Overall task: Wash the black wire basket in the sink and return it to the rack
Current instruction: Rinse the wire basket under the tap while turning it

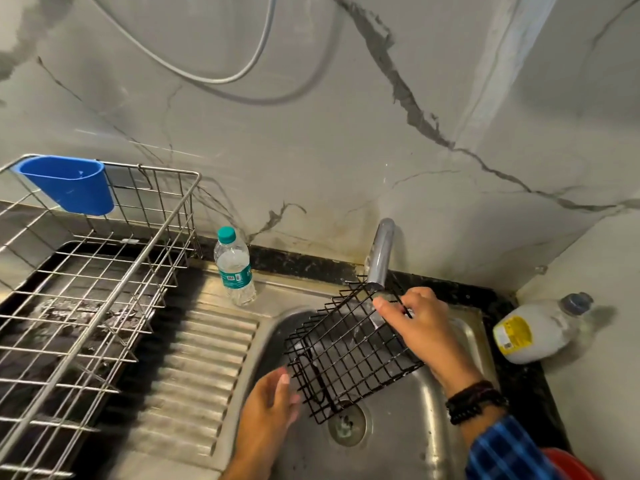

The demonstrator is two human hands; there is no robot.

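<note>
One hand, the right [414, 323], pinches the black wire basket's [349, 351] top rim under the tap [380, 254].

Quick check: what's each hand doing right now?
Left hand: open, beside the black wire basket, contact unclear.
Right hand: closed on the basket's upper edge, under the tap.
</note>
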